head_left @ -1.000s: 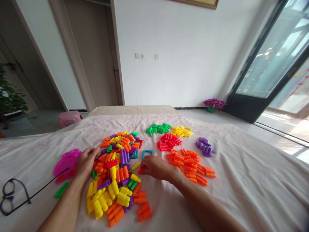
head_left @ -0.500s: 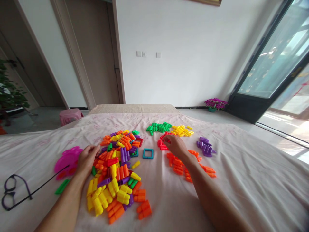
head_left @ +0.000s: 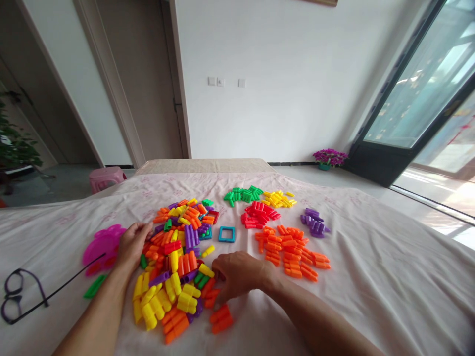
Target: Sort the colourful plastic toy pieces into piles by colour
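A mixed heap of plastic blocks (head_left: 174, 247) lies left of centre on the cloth. At its left edge rests my left hand (head_left: 135, 240), fingers curled, their tips against the blocks; what they hold, if anything, is hidden. My right hand (head_left: 237, 272) is at the heap's right side, thumb and fingers apart, over orange blocks near a green piece (head_left: 202, 280). Sorted groups lie to the right: green (head_left: 243, 194), yellow (head_left: 278, 199), red (head_left: 259, 214), purple (head_left: 314, 222) and orange (head_left: 293, 249). A blue square frame (head_left: 226, 234) sits between heap and groups.
Black glasses (head_left: 17, 296) lie at the far left, beside a pink plate-like piece (head_left: 102, 249) and a green piece (head_left: 95, 287). A pale cloth (head_left: 371, 257) covers the surface. Behind are a pink stool (head_left: 107, 179) and a flower pot (head_left: 324, 166).
My right hand has moved from the red group back toward me and left, to the mixed heap. The red and orange groups are now uncovered. My left hand stays at the heap.
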Demonstrator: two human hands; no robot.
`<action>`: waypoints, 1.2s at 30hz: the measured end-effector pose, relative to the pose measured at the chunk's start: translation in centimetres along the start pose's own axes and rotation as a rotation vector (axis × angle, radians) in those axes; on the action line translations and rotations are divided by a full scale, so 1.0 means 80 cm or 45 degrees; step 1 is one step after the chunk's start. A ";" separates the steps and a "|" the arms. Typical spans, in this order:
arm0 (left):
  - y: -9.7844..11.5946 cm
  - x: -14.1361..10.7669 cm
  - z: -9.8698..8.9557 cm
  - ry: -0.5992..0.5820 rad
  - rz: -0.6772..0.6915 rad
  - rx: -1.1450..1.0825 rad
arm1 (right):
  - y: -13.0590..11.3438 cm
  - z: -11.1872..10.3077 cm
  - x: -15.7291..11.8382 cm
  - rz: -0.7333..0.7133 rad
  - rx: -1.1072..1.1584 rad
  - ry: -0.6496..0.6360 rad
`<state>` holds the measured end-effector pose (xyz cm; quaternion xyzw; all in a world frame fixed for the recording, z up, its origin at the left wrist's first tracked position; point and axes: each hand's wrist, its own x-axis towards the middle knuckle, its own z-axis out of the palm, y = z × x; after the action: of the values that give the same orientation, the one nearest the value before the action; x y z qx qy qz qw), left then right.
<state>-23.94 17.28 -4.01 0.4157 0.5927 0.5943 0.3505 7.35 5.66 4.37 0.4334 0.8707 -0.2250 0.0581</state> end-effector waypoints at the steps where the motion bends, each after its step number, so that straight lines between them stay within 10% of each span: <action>1: 0.000 0.000 0.000 0.001 -0.003 0.002 | -0.001 0.002 0.000 -0.001 -0.022 0.009; 14: -0.007 0.004 -0.002 0.005 -0.013 0.001 | 0.052 -0.030 -0.019 0.124 -0.020 0.288; 26: -0.006 0.003 -0.002 -0.001 0.000 0.013 | 0.156 -0.107 -0.141 0.669 0.026 0.421; 30: -0.005 0.002 -0.002 -0.008 0.013 0.029 | 0.137 -0.111 -0.141 0.663 -0.036 0.477; 36: -0.004 0.001 -0.002 0.004 0.015 0.016 | 0.058 -0.075 -0.073 0.071 0.093 0.114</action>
<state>-24.16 17.29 -4.28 0.4205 0.5945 0.5932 0.3432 15.18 6.48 9.85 0.4690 0.8513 -0.2352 0.0094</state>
